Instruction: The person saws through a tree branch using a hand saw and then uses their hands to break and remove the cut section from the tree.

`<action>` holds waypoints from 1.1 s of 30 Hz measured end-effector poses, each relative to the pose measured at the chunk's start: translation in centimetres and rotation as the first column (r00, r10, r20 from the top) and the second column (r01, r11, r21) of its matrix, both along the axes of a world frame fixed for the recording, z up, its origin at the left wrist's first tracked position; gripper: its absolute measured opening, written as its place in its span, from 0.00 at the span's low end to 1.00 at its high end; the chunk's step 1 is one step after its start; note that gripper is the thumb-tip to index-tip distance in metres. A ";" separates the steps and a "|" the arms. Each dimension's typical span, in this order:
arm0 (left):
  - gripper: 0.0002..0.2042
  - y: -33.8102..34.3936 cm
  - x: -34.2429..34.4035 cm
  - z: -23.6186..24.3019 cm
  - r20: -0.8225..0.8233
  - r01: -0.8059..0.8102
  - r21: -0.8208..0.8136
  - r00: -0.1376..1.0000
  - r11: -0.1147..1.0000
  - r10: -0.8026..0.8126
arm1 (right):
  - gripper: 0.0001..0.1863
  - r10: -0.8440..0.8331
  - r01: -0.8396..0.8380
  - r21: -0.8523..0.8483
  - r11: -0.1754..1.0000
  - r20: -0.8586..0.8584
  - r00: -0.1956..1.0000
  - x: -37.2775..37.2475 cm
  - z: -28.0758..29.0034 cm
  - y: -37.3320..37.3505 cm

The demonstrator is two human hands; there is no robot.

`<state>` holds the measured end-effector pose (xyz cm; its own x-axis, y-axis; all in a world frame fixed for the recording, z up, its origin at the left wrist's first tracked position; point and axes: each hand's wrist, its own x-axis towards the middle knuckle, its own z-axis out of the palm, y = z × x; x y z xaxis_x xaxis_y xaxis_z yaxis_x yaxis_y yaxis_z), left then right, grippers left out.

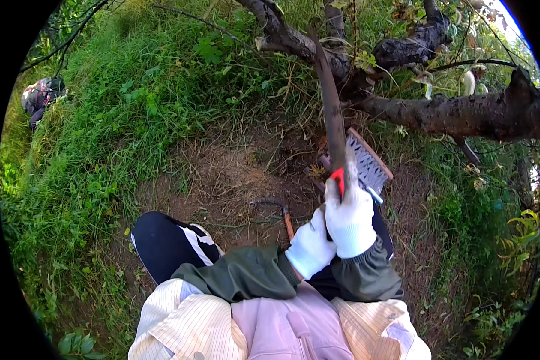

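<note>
Both of my white-gloved hands are closed on a long tool with a dark, rust-brown blade (330, 99) and a red grip (336, 176), which points up toward the branches. My right hand (350, 219) is higher on it, with its index finger lying along the tool; my left hand (311, 245) is just below and left, partly behind it. Right of the blade is a pale grey patterned object with a wooden edge (368, 159), partly hidden by my hand. A sickle with an orange handle (287, 222) lies on the soil left of my hands.
A gnarled tree with a thick, low horizontal branch (444, 114) spans the upper right. A dark bag-like bundle (42, 96) rests in the grass at far left. Grass and weeds (102, 156) surround the dirt patch (234, 168), and my bent knee (168, 243) is at lower left.
</note>
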<state>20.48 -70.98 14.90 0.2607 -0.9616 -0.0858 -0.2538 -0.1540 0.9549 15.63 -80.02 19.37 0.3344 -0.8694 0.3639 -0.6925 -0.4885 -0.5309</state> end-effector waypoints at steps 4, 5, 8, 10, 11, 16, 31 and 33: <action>0.20 -7.5 3.6 1.2 0.159 -0.059 -0.205 0.983 0.977 0.093 | 0.28 -0.086 0.086 -0.013 0.996 -0.012 0.996 3.5 2.4 -5.8; 0.18 -10.3 5.9 0.9 0.148 -0.072 -0.264 0.982 0.962 0.114 | 0.28 -0.089 0.090 -0.041 0.995 0.014 0.996 5.7 3.1 -8.4; 0.18 -12.4 7.3 1.6 0.201 -0.079 -0.257 0.971 0.963 0.134 | 0.26 -0.114 0.113 -0.072 0.991 -0.009 0.993 6.9 3.9 -9.8; 0.20 -9.1 4.6 0.7 0.109 -0.093 -0.191 0.987 0.977 0.116 | 0.27 -0.031 0.031 -0.012 0.999 -0.036 0.999 4.8 3.2 -7.5; 0.23 -6.5 3.0 -0.7 0.062 -0.071 -0.195 0.994 0.978 0.084 | 0.30 -0.036 0.033 -0.043 0.999 -0.069 0.997 3.0 2.5 -4.7; 0.26 -1.9 1.4 -4.8 -0.088 0.019 -0.265 0.995 0.964 -0.043 | 0.34 0.035 -0.034 -0.069 0.997 0.013 0.999 0.0 -2.2 0.9; 0.25 -3.9 1.6 -2.0 -0.147 0.046 -0.336 0.984 0.941 -0.101 | 0.35 0.070 -0.072 -0.045 0.996 -0.036 0.997 0.5 0.2 -1.9; 0.21 -10.0 5.0 -1.5 -0.077 0.032 -0.385 0.995 0.922 -0.067 | 0.31 -0.064 0.064 0.010 0.998 -0.051 0.997 4.2 2.9 -7.0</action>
